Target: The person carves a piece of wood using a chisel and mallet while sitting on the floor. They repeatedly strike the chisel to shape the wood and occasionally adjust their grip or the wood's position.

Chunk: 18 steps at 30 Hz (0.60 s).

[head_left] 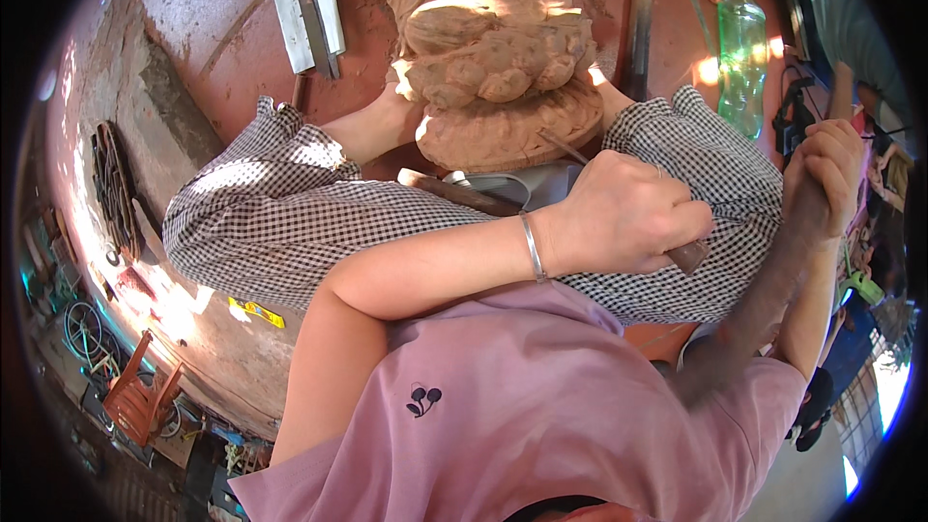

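Note:
A brown wood carving (503, 68) with rounded, lumpy shapes stands between my bare feet. My left hand (628, 213), with a silver bangle at the wrist, is closed around a chisel (688, 256). The handle's end sticks out below my fist, and the thin blade points at the carving's lower, ridged part; whether its tip touches the wood I cannot tell. Raised on the right, my right hand (829, 169) grips a long dark wooden club (773, 300). Its thick, slightly blurred end hangs down beside my chest, away from the chisel.
A wooden-handled tool (454, 191) lies by my crossed legs. A green plastic bottle (741, 58) stands at the far right, near a dark bar (636, 43). On the red floor at far left are a white slab and a flat blade (314, 34). An orange chair (140, 391) stands at left.

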Each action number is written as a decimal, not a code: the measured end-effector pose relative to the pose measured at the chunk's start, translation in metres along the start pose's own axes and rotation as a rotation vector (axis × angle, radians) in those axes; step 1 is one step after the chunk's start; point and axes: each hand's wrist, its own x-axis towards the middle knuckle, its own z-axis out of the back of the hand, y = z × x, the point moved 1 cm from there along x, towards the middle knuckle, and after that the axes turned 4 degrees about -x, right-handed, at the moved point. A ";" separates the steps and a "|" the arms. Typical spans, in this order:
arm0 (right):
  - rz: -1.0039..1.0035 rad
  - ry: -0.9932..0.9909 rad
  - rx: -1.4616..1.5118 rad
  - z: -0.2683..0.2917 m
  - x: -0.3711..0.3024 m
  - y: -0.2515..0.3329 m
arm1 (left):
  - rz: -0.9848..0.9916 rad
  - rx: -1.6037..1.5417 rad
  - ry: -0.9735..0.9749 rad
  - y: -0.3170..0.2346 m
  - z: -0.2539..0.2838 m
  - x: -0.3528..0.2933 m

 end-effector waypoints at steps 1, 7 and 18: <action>-0.006 -0.016 0.010 0.000 0.001 0.000 | -0.004 -0.001 0.002 0.000 0.002 0.001; -0.119 0.033 0.018 -0.004 -0.003 -0.004 | 0.034 -0.021 -0.062 0.000 0.012 0.009; 0.051 0.070 0.062 0.000 0.010 -0.012 | -0.018 -0.018 -0.035 0.001 0.009 -0.001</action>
